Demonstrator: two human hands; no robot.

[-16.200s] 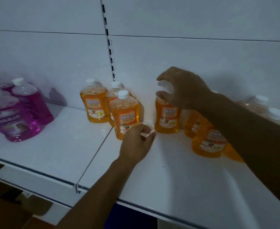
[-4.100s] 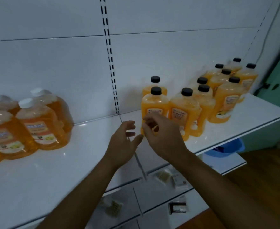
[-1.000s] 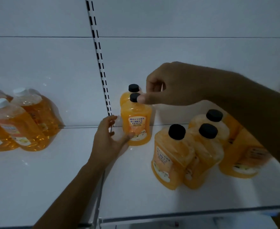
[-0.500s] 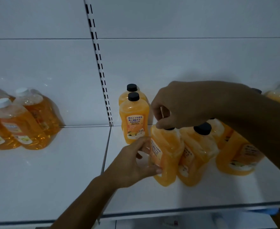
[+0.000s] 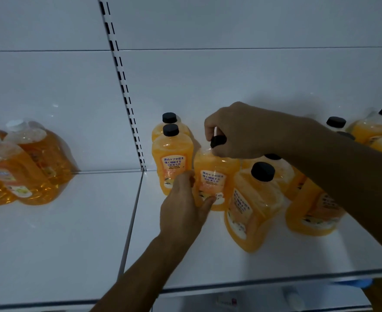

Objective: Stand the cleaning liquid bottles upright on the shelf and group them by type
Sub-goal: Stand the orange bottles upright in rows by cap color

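From the head view we have both hands on one black-capped bottle (image 5: 212,176) of orange cleaning liquid, standing on the white shelf (image 5: 185,262) just right of the slotted upright (image 5: 127,95). Our right hand (image 5: 237,131) pinches its black cap (image 5: 218,140) from above, fingers curled round it. Our left hand (image 5: 185,206) cups the lower body, thumb across the label, fingers curled behind. The bottle is upright and touches, or nearly touches, the front bottle (image 5: 172,158) of a pair lined up one behind the other beside the upright.

Further right of the upright, more black-capped bottles (image 5: 253,206) stand loosely and lean at odd angles; these we judge still to be straightened. Well left of the upright sits the white-capped group (image 5: 25,167), a separate type already kept apart.

The bottle looks nearly full, so we expect it to be fairly heavy, with liquid that sloshes when tipped. The plastic wall is thin and glossy, likely to flex and slip under a squeeze. We judge the cap good for steering only; the weight is better carried low on the body, where our left hand is, or at the shoulder.
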